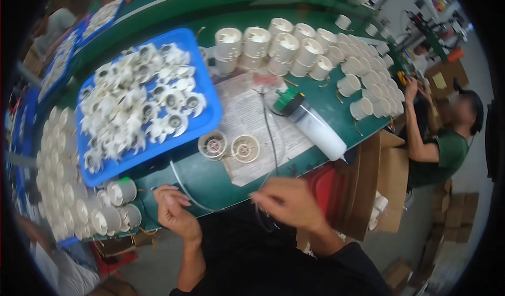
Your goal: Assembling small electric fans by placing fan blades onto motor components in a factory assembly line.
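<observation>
My left hand (179, 214) is raised at the table's near edge with its fingers curled. What it holds, if anything, is too small to make out. To its right, my right hand (289, 201) is closed, with a thin clear tube (195, 204) running to its fingertips. Beyond the hands, two round white plastic housings (245, 149) stand with their open tops up. A large syringe-like cartridge (321, 132) of white material with a green cap lies on a printed paper sheet (239, 175), with a dark cord beside it.
A blue tray (213, 114) heaped with white fan impellers sits at left. White cylindrical housings (108, 220) crowd the left edge; more (286, 46) stand along the back and right. A cardboard box (392, 175) and red stool (320, 185) flank the table. A co-worker (447, 149) works at right.
</observation>
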The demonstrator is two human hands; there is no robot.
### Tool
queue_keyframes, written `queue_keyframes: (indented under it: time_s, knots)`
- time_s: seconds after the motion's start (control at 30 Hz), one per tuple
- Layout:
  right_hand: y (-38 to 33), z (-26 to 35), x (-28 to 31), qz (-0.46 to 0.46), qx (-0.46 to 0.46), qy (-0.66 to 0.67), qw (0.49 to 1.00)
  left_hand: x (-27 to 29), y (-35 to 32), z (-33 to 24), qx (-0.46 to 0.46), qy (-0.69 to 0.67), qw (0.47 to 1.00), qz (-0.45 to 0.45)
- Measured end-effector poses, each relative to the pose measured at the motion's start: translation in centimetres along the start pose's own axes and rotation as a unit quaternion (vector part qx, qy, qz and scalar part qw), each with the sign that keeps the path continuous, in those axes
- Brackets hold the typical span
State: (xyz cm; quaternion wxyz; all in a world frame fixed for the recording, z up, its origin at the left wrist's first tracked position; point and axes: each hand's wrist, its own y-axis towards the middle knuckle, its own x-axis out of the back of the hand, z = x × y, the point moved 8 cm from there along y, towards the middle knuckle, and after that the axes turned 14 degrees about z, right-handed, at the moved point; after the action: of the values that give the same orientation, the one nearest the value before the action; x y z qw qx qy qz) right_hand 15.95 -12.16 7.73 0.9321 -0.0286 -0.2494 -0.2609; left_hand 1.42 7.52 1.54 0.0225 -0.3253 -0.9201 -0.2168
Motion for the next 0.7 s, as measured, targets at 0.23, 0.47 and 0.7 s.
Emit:
queue_keyframes:
  time_s: [0.23,0.47,0.7]
  knots:
    - [-6.2,-5.1,19.6,-0.185,-0.252,-0.322,0.894,-0.5,1.2,0.8,0.06,-0.039,0.997,0.014]
    - [-7.7,-11.5,28.8,-0.166,-0.28,-0.427,0.843,-0.9,1.8,-1.1,0.052,0.068,0.995,0.059]
    - [-5.8,-7.6,24.4,-0.218,-0.247,-0.487,0.809,-2.7,1.9,-1.0,0.023,0.103,0.986,0.128]
